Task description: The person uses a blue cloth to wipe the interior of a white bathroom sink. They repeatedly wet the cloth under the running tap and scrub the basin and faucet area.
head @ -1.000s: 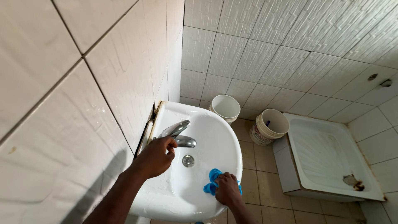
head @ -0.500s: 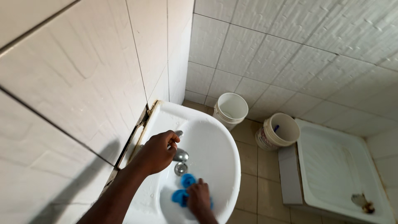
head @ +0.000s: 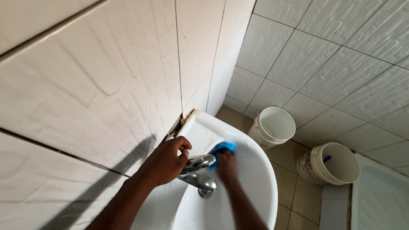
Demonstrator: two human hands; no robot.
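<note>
Left hand curled around a chrome tap lever, right hand just beyond it pressing a blue cloth to the white basin, tiled wall close alongside, two pale buckets on the tiled floor past the basin's far rim

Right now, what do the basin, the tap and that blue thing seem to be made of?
The basin looks like glazed white ceramic: smooth, glossy, with soft reflections. The tap under the left hand looks like polished metal, probably chrome plated, since it mirrors its surroundings. The blue cloth under the right hand seems a soft fabric, bunched and matte; its weave is too small to tell.
</note>
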